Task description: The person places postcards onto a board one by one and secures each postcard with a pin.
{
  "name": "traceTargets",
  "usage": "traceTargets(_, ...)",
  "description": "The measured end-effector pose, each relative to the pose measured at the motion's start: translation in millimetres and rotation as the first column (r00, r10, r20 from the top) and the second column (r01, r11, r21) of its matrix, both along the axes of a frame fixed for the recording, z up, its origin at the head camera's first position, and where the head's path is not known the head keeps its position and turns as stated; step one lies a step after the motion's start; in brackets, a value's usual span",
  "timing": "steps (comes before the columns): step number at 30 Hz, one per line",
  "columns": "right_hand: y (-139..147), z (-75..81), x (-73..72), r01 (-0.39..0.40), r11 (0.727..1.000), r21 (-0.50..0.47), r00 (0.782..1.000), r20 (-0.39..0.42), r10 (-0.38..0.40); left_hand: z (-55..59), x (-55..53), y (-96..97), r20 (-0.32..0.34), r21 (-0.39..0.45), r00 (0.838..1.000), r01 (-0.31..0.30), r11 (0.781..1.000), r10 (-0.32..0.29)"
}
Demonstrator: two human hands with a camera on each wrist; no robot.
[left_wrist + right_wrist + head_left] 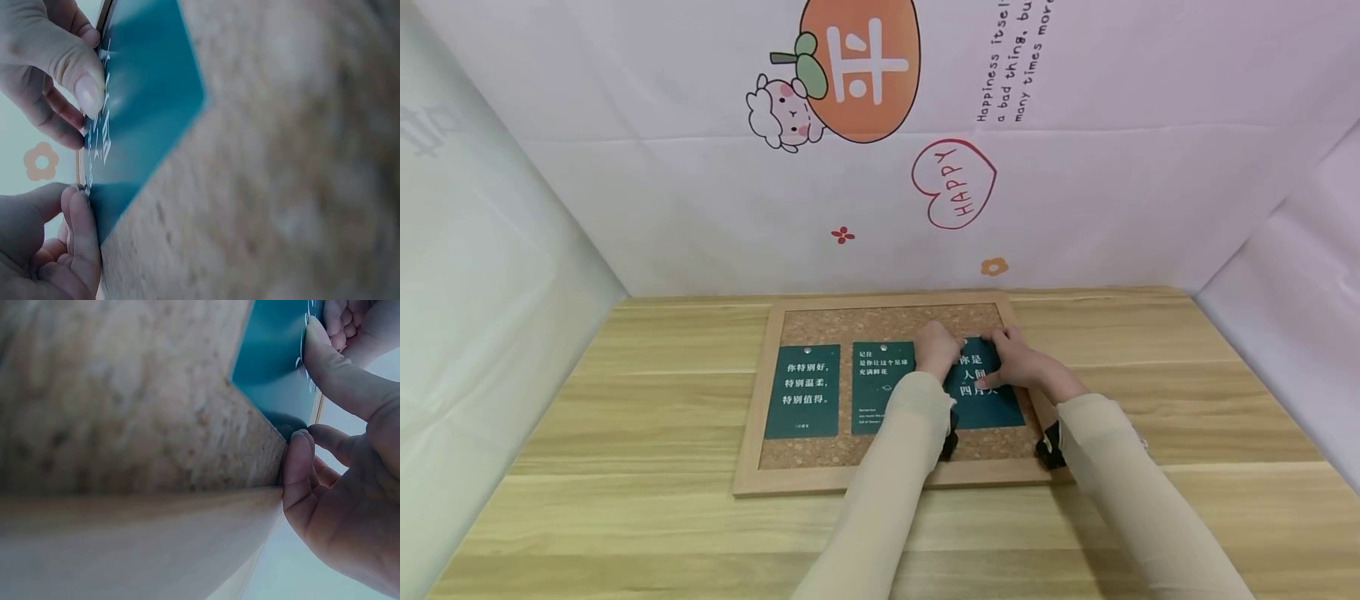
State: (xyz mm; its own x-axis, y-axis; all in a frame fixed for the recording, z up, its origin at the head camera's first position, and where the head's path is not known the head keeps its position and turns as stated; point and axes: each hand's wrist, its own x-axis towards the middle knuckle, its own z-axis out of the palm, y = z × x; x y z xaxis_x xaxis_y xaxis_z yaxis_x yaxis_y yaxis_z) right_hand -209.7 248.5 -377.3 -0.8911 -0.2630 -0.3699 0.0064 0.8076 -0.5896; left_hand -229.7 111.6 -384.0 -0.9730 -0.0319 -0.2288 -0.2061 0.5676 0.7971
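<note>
A cork board (820,454) with a wooden frame lies on the table and bears three dark green cards with white writing. My left hand (936,350) is at the top of the right card (992,412). Its thumb and forefinger pinch a small thumbtack (81,187), mostly hidden by the fingertips in the left wrist view. My right hand (1026,367) rests over the card's right side, thumb extended across its face and other fingers at its upper right edge. In the right wrist view the card (269,356) lies against the cork, under the right thumb.
The left card (801,408) and middle card (868,396) each have a round tack at the top. Wood-grain table (625,433) surrounds the board. A printed white cloth (737,217) stands behind, with white cloth at both sides.
</note>
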Motion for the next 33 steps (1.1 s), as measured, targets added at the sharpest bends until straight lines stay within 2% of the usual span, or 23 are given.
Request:
traceTargets(10, 4.9, 1.4, -0.2, 0.008, 1.000, 0.011, 1.000, 0.004, -0.008, -2.7, -4.0, -3.9, 0.066, 0.163, 0.996, 0.056, 0.985, -0.067)
traceTargets(16, 5.3, 3.3, 1.2, 0.008, 1.000, 0.013, 1.000, 0.022, -0.009, -5.8, -3.9, -4.0, 0.086, 0.177, 0.989, 0.104, 0.979, -0.121)
traceTargets(21, 4.7, 5.9, 0.7, -0.005, 1.000, 0.017, 0.999, 0.034, 0.004, -4.6, -2.9, -2.6, 0.110, 0.146, 0.981, 0.144, 0.979, -0.161)
traceTargets(27, 3.9, 6.4, -3.3, -0.026, 0.999, 0.029, 1.000, 0.018, 0.026, 0.5, -2.8, -6.0, 0.090, 0.051, 0.978, 0.186, 0.981, -0.190)
traceTargets(31, 6.3, 5.3, -6.8, -0.042, 0.996, 0.075, 0.999, -0.022, 0.044, 7.2, -5.6, -17.7, 0.061, -0.030, 0.986, 0.154, 0.988, -0.152)
traceTargets(33, 8.5, 6.2, -8.8, -0.049, 0.994, 0.101, 0.997, -0.055, 0.055, 11.7, -10.0, -27.0, 0.047, -0.037, 0.991, 0.124, 0.992, -0.122)
